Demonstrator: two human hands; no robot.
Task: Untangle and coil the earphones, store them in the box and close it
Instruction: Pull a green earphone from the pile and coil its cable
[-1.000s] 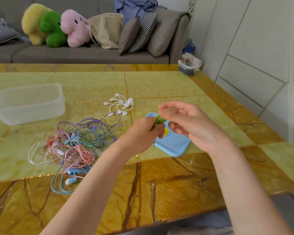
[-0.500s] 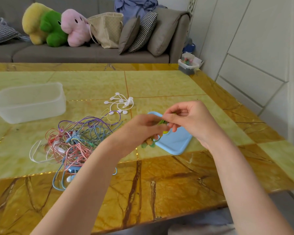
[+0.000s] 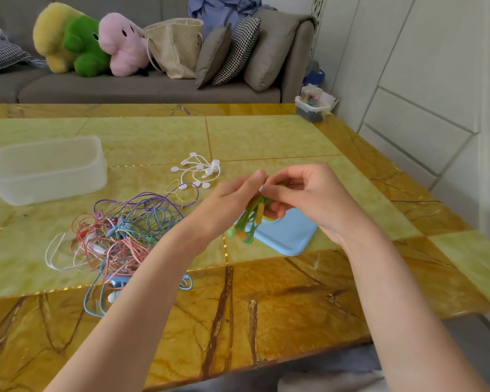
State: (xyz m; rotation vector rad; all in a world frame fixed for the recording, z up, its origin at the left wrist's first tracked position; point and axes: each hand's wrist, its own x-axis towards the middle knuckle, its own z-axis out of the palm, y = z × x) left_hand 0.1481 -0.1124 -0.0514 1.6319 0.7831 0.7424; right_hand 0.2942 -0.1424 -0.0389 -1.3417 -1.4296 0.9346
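Head view. Left hand (image 3: 227, 202) and right hand (image 3: 300, 199) meet above the table (image 3: 266, 306), fingertips touching. Both pinch a small bundle of green ties (image 3: 251, 219) with an orange one among them (round ends hang down over the blue lid (image 3: 286, 236)); fingers of both hands are curled around the bundle's top. The lid lies flat on the table under the hands. The tangled earphones (image 3: 119, 236), pink, blue, purple and white cords, lie in a heap on the table left of the hands, untouched. The clear box (image 3: 46, 171) stands open, far left. White ties (image 3: 198, 171) lie between box and hands.
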